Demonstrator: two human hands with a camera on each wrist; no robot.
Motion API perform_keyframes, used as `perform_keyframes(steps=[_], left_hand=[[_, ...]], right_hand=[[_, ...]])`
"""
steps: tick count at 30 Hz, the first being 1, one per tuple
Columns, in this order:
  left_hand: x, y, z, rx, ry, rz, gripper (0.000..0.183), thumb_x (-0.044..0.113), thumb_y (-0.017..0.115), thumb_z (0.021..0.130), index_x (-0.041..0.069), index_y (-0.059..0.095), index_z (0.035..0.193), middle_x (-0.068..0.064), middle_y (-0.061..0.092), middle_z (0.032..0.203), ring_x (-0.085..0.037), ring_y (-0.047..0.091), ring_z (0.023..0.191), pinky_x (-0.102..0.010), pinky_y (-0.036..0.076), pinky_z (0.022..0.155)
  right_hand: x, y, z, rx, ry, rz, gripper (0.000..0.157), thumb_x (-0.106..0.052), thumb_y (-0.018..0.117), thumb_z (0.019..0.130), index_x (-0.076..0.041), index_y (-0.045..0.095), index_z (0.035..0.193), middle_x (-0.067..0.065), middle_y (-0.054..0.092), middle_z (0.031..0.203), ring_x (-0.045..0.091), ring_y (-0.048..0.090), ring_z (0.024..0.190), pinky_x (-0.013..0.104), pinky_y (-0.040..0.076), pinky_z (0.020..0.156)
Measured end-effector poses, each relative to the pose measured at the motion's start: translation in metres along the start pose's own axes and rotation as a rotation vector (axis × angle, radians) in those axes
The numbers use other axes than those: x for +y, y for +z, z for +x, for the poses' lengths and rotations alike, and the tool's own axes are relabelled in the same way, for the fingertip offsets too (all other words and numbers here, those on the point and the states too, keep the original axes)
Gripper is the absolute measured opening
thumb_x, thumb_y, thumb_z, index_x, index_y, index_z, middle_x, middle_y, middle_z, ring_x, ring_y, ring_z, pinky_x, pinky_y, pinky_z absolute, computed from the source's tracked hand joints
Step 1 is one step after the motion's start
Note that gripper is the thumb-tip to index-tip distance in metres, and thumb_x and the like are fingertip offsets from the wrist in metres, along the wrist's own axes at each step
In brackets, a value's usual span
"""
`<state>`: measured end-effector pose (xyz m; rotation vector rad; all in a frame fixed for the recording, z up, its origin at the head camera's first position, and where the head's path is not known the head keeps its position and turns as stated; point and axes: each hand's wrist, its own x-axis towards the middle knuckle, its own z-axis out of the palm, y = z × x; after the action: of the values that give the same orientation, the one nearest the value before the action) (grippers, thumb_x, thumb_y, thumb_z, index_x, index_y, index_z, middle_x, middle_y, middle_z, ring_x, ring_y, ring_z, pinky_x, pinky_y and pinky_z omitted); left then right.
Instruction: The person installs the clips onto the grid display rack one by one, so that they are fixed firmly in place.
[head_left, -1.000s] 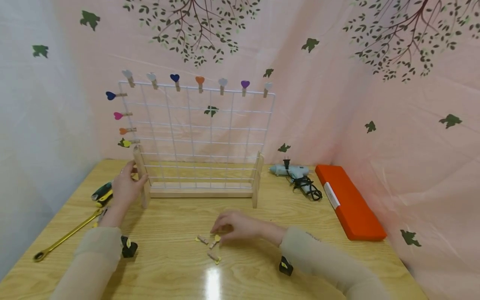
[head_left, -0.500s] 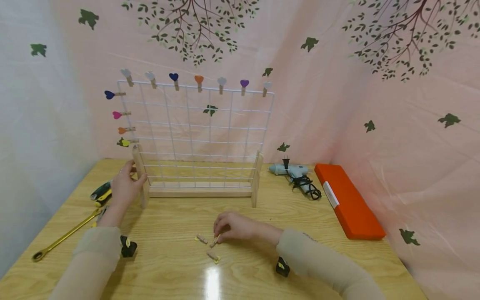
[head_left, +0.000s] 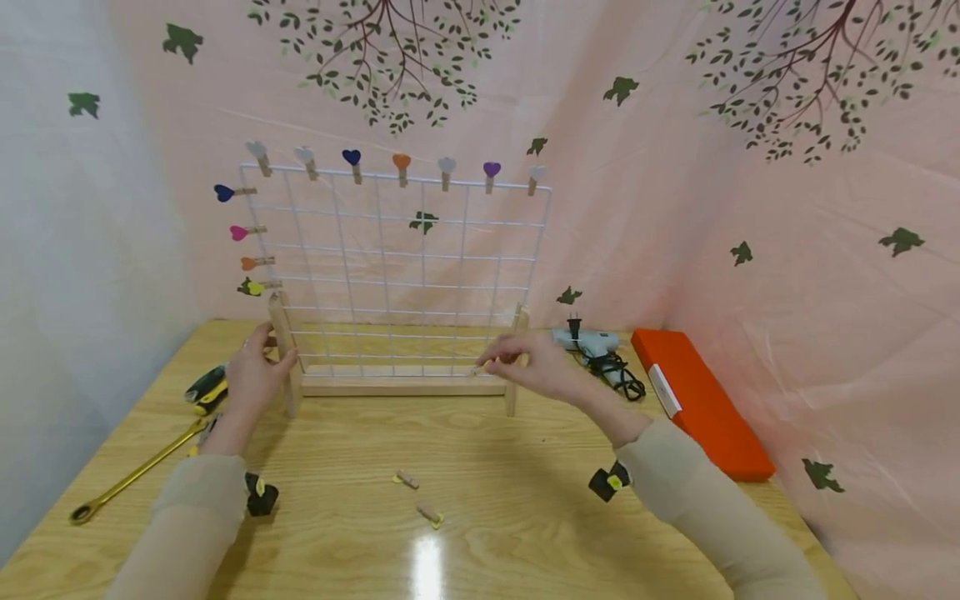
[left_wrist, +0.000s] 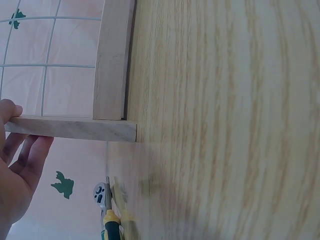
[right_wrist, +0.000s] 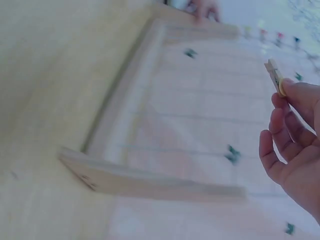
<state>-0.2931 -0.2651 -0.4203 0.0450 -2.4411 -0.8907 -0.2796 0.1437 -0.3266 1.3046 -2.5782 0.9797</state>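
A white wire grid (head_left: 378, 250) stands in a wooden frame (head_left: 405, 386), with heart-topped clothespins along its top and left edges. My left hand (head_left: 255, 375) grips the frame's left upright (left_wrist: 70, 128), thumb on one side and fingers on the other. In the right wrist view my right hand (right_wrist: 297, 135) pinches a small wooden clothespin (right_wrist: 274, 77) by its yellow end, the wooden tip pointing away. In the head view the right hand (head_left: 536, 364) is in front of the grid's lower right, near the right upright. Two more yellow-heart clothespins (head_left: 429, 513) lie on the table.
A gold wrench (head_left: 138, 471) and green-yellow hand tools (head_left: 206, 387) lie at the left. Behind the right hand are a glue gun (head_left: 592, 340) with a coiled black cord and a long orange box (head_left: 701, 404). Pink fabric (head_left: 637, 208) hangs behind the table.
My right hand has picked up one of the three clothespins from the table and moved up and right to the grid. The left hand stays on the upright.
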Motion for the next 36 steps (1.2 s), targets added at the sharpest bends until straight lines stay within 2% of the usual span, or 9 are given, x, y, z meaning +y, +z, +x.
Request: perform_keyframes(steps=[4,7,9,16,19,22,26,33,36], left_hand=[[0.001,0.0,-0.001,0.003,-0.005,0.001,0.049,0.018,0.059,0.085,0.001,0.041,0.128,-0.026,0.056,0.103,-0.035,0.058,0.073,-0.046,0.048,0.06],[0.001,0.0,-0.001,0.005,-0.001,0.001,0.049,0.017,0.059,0.085,0.001,0.041,0.127,-0.026,0.056,0.103,-0.035,0.058,0.073,-0.046,0.048,0.06],[0.002,0.0,0.0,0.008,0.006,0.0,0.048,0.017,0.059,0.085,0.0,0.042,0.127,-0.026,0.056,0.102,-0.036,0.058,0.073,-0.047,0.048,0.06],[0.0,0.001,0.0,0.009,0.012,-0.001,0.048,0.017,0.059,0.085,0.0,0.041,0.127,-0.026,0.056,0.102,-0.037,0.059,0.072,-0.047,0.048,0.06],[-0.001,0.001,0.0,0.003,0.005,-0.004,0.048,0.017,0.058,0.085,0.001,0.041,0.127,-0.025,0.056,0.102,-0.037,0.059,0.073,-0.048,0.048,0.06],[-0.002,0.001,0.0,-0.001,-0.001,-0.007,0.048,0.017,0.058,0.085,0.002,0.041,0.128,-0.025,0.056,0.103,-0.036,0.059,0.074,-0.048,0.048,0.061],[-0.002,0.002,0.001,0.003,-0.002,-0.005,0.048,0.017,0.058,0.085,0.002,0.041,0.127,-0.025,0.056,0.103,-0.036,0.059,0.074,-0.048,0.048,0.061],[-0.001,0.0,0.0,0.008,0.006,-0.006,0.048,0.018,0.058,0.085,0.002,0.042,0.127,-0.026,0.056,0.104,-0.037,0.059,0.074,-0.048,0.047,0.062],[-0.001,0.0,0.0,0.002,0.005,-0.005,0.048,0.017,0.058,0.086,0.001,0.041,0.127,-0.026,0.056,0.104,-0.037,0.058,0.075,-0.048,0.047,0.063]], right_hand=[[-0.005,-0.04,0.002,0.177,0.077,-0.016,0.021,-0.021,0.059,0.086,-0.009,0.065,0.102,0.0,0.062,0.09,0.011,0.056,0.078,0.024,0.047,0.067],[-0.006,-0.062,0.004,0.294,0.142,0.012,0.024,-0.019,0.059,0.085,-0.004,0.061,0.105,0.006,0.061,0.095,0.014,0.057,0.082,0.02,0.047,0.071],[-0.006,-0.075,0.006,0.365,0.167,0.014,0.026,-0.02,0.059,0.085,-0.004,0.059,0.106,0.008,0.061,0.095,0.014,0.057,0.08,0.018,0.046,0.069],[-0.007,-0.108,0.018,0.639,0.203,-0.129,0.024,-0.028,0.062,0.082,-0.008,0.065,0.095,0.002,0.063,0.085,0.008,0.053,0.069,0.016,0.043,0.059],[-0.006,-0.116,0.025,0.731,0.203,-0.126,0.024,-0.028,0.064,0.08,-0.008,0.066,0.092,0.003,0.065,0.084,0.008,0.055,0.067,0.016,0.044,0.058],[-0.005,-0.12,0.031,0.782,0.201,-0.118,0.024,-0.028,0.065,0.079,-0.007,0.068,0.091,0.004,0.066,0.083,0.009,0.056,0.066,0.016,0.046,0.058],[-0.004,-0.122,0.038,0.801,0.188,-0.109,0.027,-0.029,0.066,0.078,-0.006,0.068,0.091,0.005,0.067,0.084,0.007,0.056,0.066,0.014,0.046,0.06],[-0.035,-0.117,0.044,0.805,0.203,-0.087,0.021,-0.012,0.065,0.08,0.004,0.065,0.093,0.017,0.065,0.088,0.011,0.055,0.067,0.011,0.043,0.06],[-0.022,-0.118,0.048,0.806,0.183,-0.075,0.021,-0.014,0.066,0.079,0.002,0.066,0.092,0.014,0.066,0.088,0.008,0.055,0.068,0.011,0.044,0.061]])
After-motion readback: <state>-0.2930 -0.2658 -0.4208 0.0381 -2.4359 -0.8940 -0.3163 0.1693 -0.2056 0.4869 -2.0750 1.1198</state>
